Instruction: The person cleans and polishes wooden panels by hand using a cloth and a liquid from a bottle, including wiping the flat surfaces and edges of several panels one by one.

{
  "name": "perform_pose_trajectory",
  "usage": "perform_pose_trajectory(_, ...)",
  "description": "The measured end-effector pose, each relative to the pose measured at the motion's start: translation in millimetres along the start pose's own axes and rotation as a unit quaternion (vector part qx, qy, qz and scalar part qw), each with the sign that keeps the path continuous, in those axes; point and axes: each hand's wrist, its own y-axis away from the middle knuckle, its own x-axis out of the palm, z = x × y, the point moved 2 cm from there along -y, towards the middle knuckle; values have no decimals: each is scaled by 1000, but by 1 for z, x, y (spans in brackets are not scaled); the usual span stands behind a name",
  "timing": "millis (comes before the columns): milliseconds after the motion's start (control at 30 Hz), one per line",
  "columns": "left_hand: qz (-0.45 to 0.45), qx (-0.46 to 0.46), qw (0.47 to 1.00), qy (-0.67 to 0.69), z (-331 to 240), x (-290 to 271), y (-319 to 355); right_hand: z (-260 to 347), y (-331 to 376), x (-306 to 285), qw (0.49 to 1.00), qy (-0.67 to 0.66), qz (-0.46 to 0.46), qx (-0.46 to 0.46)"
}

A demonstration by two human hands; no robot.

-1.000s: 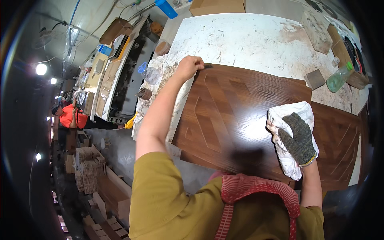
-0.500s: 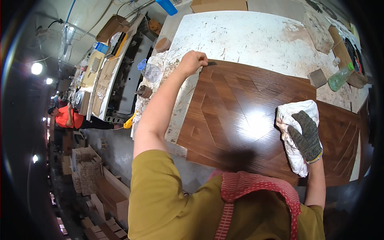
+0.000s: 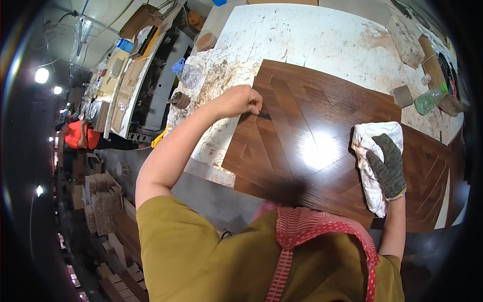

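Note:
A glossy brown wood panel point(image 3: 292, 146) with angled grooves lies on the worktable. My bare left hand point(image 3: 245, 102) is closed in a pinch at the panel's left edge. A small dark flat piece point(image 3: 264, 115) sticks out from its fingertips against the wood; its exact kind is hard to make out. On the panel's right part, my right hand point(image 3: 387, 168), in a dark knit glove, presses on a folded white cloth point(image 3: 363, 138) with brownish stains. Its fingers are spread over the cloth, with the thumb apart.
Another brown panel point(image 3: 427, 176) lies at the right, partly under the first. Around the stained white tabletop point(image 3: 302, 35) stand a clear jug point(image 3: 189, 75), a brown-filled tub point(image 3: 205, 40), a small jar point(image 3: 179, 100), a green bottle point(image 3: 427, 102) and a block point(image 3: 402, 96). A person point(image 3: 80, 135) stands far left.
My left hand has moved nearer along the panel's left edge, from its far corner, with the dark piece. My right hand and the cloth stay at nearly the same spot.

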Motion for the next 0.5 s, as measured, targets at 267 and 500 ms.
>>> perform_pose_trajectory(267, -295, -12, 955, -15, -23, -12, 12, 3, -1, 1, 1000, -3, -4, 3)
perform_pose_trajectory(500, -249, -106, 942, 197, -9, 15, 67, 3, -1, 3, 998, -52, -7, 45)
